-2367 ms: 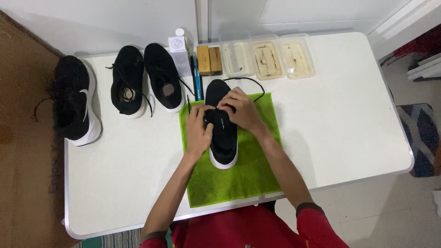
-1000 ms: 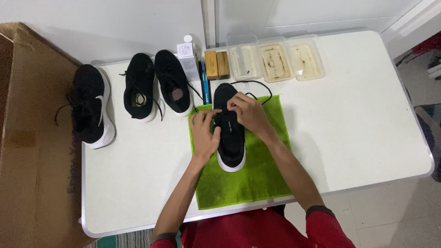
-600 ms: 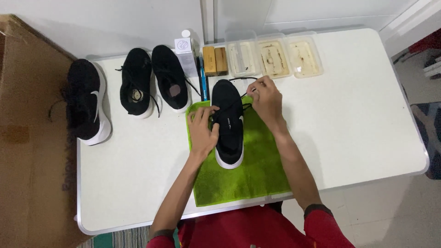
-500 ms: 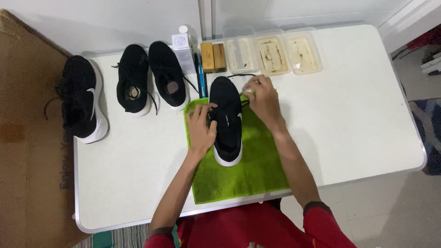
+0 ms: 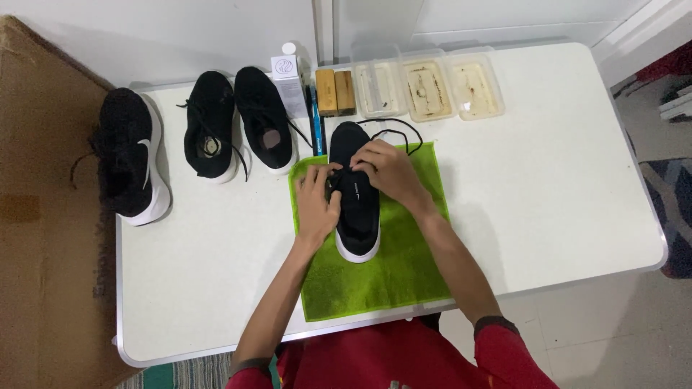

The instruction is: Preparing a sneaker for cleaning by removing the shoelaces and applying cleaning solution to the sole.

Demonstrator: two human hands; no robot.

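A black shoe with a white sole (image 5: 357, 216) lies on a green towel (image 5: 375, 274) spread on the white table (image 5: 548, 194). My left hand (image 5: 317, 198) grips the shoe's left side near the lacing. My right hand (image 5: 389, 169) rests over the top of the shoe, fingers pinched at the black lace (image 5: 396, 130), which loops out onto the table beyond the shoe. The lacing area is mostly hidden under my hands.
Three more black shoes (image 5: 133, 162) (image 5: 209, 133) (image 5: 265, 119) lie at the left. A white box (image 5: 288, 75), a blue pen (image 5: 315, 119), wooden brushes (image 5: 335, 91) and three clear trays (image 5: 429, 88) line the far edge. A cardboard sheet (image 5: 43, 216) stands left of the table.
My right hand drew out to the right with the lace, then came back over the shoe's top. My left hand stayed on the shoe's side. The camera view shifted slightly.
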